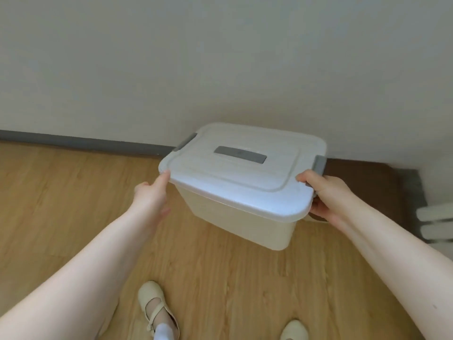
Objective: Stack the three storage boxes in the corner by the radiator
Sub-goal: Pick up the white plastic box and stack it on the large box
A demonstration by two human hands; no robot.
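A pale, translucent storage box (247,217) with a white lid and grey clips and handle is held in the air above the wooden floor, tilted toward me. My left hand (153,195) grips the lid's left rim, thumb on top. My right hand (323,195) holds the right rim near a grey clip, fingers curled under the edge. Only this one box is in view. The white radiator (435,224) shows at the right edge, beside the corner.
A cream wall with a grey skirting board (85,142) runs along the back. A dark brown patch of floor (362,177) lies in the corner behind the box. My two feet in cream shoes (154,307) stand on the wood floor below.
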